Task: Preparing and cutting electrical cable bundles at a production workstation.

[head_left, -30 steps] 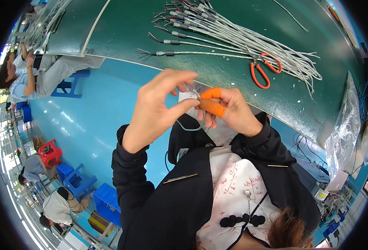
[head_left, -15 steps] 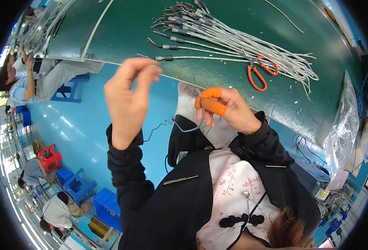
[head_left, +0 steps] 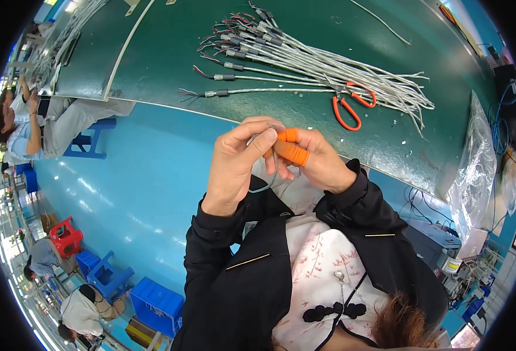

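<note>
A thin grey cable (head_left: 262, 189) hangs down from my fingers and runs toward my lap. My right hand (head_left: 327, 162), with orange finger cots on its thumb and forefinger, grips it near its end. The thumb and forefinger of my left hand (head_left: 233, 161) are closed at the same spot, touching the right fingertips; the cable's tip is mostly covered there. Beyond my hands, on the green table (head_left: 258, 110), lies a bundle of silvery cables (head_left: 334, 63) with stripped, coloured wire ends at left. Orange-handled cutters (head_left: 336, 111) rest across the cables.
A single pale cable (head_left: 383, 23) lies at the table's far side. Clear plastic bags (head_left: 473, 161) hang at the right edge. Left of me are the blue floor (head_left: 135, 169), a blue crate (head_left: 155, 304), stools and several seated people.
My left hand has come right and down to meet my right hand at the cable end. The table and bundle have shifted slightly left in view.
</note>
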Tool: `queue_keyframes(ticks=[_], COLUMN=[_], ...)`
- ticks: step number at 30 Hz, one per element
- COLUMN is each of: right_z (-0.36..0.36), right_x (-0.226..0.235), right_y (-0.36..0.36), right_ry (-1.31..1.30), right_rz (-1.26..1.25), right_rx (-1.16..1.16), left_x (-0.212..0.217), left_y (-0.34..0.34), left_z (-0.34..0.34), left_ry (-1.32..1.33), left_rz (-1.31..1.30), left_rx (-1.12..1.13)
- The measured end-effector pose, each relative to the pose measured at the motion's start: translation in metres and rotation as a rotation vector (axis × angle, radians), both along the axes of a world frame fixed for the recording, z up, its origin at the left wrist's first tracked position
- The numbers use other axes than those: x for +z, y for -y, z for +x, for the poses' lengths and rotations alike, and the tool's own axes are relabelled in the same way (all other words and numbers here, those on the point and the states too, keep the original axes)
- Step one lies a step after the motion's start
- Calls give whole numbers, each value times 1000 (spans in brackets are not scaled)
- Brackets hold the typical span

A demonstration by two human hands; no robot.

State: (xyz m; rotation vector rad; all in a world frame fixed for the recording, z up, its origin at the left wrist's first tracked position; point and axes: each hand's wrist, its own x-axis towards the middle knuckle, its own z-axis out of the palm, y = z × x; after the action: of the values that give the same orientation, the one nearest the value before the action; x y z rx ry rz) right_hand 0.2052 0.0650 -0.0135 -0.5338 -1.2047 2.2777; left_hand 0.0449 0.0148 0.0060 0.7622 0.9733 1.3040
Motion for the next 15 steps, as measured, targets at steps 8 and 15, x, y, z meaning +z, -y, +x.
queue_keyframes(ticks=[8,15], right_z=[21,69], right_x=[10,4], right_y=[-12,-50], right_ry=[425,1161], right_rz=[606,1538], right_rx=[-345,-713], left_x=[-2,-5], left_y=[-12,-8], left_z=[21,17], left_ry=[88,313], left_rz=[24,-36], left_rx=[177,83])
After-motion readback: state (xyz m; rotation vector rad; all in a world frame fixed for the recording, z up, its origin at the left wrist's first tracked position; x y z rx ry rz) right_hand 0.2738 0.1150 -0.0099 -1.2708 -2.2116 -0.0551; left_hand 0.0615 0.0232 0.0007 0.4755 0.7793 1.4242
